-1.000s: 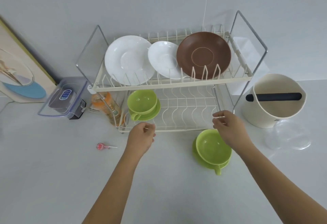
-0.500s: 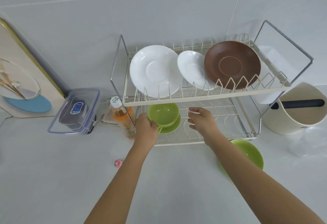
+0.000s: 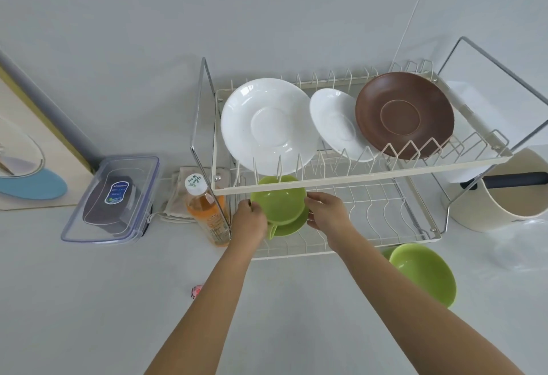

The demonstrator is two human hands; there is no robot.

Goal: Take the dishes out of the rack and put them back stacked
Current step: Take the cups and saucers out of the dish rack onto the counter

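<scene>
A two-tier cream wire rack [image 3: 358,180] stands against the wall. Its upper tier holds a large white plate [image 3: 268,125], a smaller white plate [image 3: 333,122] and a brown plate [image 3: 404,113], all on edge. On the lower tier sits a green cup on a green saucer [image 3: 281,205]. My left hand [image 3: 249,222] grips its left side and my right hand [image 3: 324,211] grips its right side. A second green cup and saucer [image 3: 424,274] rests on the counter in front of the rack's right end.
An orange drink bottle [image 3: 207,211] stands just left of the rack, close to my left hand. A clear lidded box [image 3: 115,196] lies further left. A cream bucket with a black handle [image 3: 516,196] stands at the right. A small pink sweet [image 3: 196,291] lies on the counter.
My right hand has moved left from the rack's front wire to the green cup and saucer. Both hands now close on it. The view has shifted left and nearer.
</scene>
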